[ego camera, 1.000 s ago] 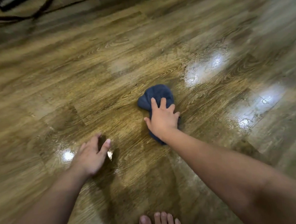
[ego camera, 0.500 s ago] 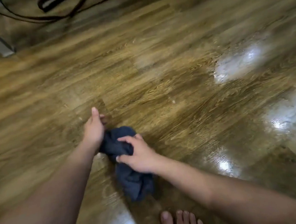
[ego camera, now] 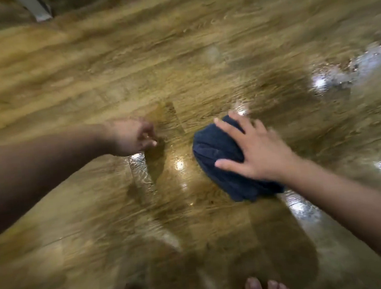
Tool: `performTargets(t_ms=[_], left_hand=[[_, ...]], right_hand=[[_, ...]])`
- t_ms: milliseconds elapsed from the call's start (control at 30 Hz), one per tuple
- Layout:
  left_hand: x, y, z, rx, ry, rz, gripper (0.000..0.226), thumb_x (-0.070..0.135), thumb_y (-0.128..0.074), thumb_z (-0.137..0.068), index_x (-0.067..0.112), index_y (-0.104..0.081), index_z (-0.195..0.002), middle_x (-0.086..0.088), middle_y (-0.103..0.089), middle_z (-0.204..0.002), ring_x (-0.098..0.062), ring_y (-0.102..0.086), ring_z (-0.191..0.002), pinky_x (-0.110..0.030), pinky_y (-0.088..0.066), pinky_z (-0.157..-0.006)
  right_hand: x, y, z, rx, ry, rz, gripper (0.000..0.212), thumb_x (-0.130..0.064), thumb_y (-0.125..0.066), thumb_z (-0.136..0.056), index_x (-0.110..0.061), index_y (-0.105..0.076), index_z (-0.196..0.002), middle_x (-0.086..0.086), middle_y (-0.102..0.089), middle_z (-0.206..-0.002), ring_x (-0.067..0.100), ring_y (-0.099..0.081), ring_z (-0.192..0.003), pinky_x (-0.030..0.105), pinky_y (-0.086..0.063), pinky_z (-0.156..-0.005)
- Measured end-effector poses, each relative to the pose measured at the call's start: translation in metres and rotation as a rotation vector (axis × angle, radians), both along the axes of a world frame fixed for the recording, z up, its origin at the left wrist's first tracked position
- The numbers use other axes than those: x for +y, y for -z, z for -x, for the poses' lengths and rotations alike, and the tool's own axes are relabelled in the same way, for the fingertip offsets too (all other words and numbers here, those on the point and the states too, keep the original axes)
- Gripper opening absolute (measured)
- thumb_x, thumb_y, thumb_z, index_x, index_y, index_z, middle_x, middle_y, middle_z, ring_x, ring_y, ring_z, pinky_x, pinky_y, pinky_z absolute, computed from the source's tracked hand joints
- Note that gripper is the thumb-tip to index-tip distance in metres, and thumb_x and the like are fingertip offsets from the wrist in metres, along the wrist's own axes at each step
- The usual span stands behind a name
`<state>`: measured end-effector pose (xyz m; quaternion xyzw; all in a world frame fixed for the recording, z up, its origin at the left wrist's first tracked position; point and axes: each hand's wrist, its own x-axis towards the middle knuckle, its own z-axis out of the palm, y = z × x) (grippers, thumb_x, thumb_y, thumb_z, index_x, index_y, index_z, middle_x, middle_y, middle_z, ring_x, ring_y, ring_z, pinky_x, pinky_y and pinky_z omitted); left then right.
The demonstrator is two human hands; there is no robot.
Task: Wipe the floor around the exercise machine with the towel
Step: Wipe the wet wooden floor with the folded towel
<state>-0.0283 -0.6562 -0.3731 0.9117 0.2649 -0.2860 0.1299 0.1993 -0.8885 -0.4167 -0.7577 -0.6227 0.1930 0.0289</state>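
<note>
Floor [ego camera: 199, 50]: glossy wood-grain planks, seen from above, with bright light reflections at the right.
Towel [ego camera: 215, 146]: a dark blue bunched cloth, laid on the floor right of centre.
Right hand [ego camera: 258, 149]: pressed flat on top of the towel, fingers [ego camera: 226, 125] spread and extended, nothing gripped.
Left hand [ego camera: 133, 136]: held just beside the floor, apart from the towel, fingers curled inward; whether anything is pinched cannot be told.
Bare toes [ego camera: 268, 288]: seen at the bottom edge.
Pale metal bar [ego camera: 37, 10]: partly shown at the top left.
</note>
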Motion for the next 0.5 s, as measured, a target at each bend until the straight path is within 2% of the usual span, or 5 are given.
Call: performTargets(t_ms=[100,167,233,367,500], left_hand=[[0.001,-0.010,0.025,0.129,0.229,-0.074,0.044,0.052,-0.048,-0.097,0.024,-0.051,-0.129,0.002,-0.052,-0.130,-0.024,-0.056,-0.117,-0.035,-0.045,-0.096],[0.008,-0.014,0.048,0.130,0.253,-0.071,0.046,0.055,-0.046,-0.096,0.027,-0.051,-0.133,0.005,-0.051,-0.131,-0.021,-0.055,-0.118,-0.035,-0.044,-0.097],[0.018,-0.014,0.071,0.133,0.226,-0.047,0.049,0.058,-0.044,-0.096,0.029,-0.049,-0.135,0.007,-0.048,-0.136,-0.019,-0.052,-0.122,-0.034,-0.042,-0.100],[0.046,0.004,0.105,0.025,-0.057,0.006,0.058,0.054,-0.053,-0.093,0.027,-0.044,-0.143,0.000,-0.028,-0.160,-0.023,-0.038,-0.141,-0.032,-0.032,-0.114],[0.065,0.048,0.105,-0.157,-0.410,-0.043,0.070,0.057,-0.049,-0.094,0.028,-0.029,-0.154,-0.006,-0.013,-0.165,-0.028,-0.010,-0.152,-0.046,-0.014,-0.122]], right_hand=[[-0.009,0.023,0.030,-0.203,-0.025,0.078,0.100,-0.098,-0.018,-0.071,-0.049,0.010,-0.154,0.004,0.003,-0.168,0.049,-0.008,-0.149,0.074,-0.019,-0.110],[-0.013,0.033,0.031,-0.235,0.035,0.053,0.099,-0.096,-0.027,-0.073,-0.048,0.001,-0.156,0.005,-0.001,-0.168,0.050,-0.008,-0.148,0.077,-0.019,-0.107],[-0.012,0.038,0.023,-0.238,0.017,0.029,0.095,-0.092,-0.030,-0.076,-0.046,-0.011,-0.157,0.005,-0.010,-0.168,0.052,-0.017,-0.145,0.076,-0.029,-0.103],[0.018,0.038,-0.001,-0.257,-0.099,0.021,0.085,-0.081,-0.040,-0.083,-0.045,-0.014,-0.156,0.002,-0.017,-0.166,0.051,-0.030,-0.139,0.066,-0.043,-0.095],[0.096,0.044,-0.020,-0.287,0.034,-0.040,0.081,-0.068,-0.047,-0.091,-0.043,-0.008,-0.157,0.004,-0.010,-0.167,0.050,-0.026,-0.139,0.067,-0.037,-0.099]])
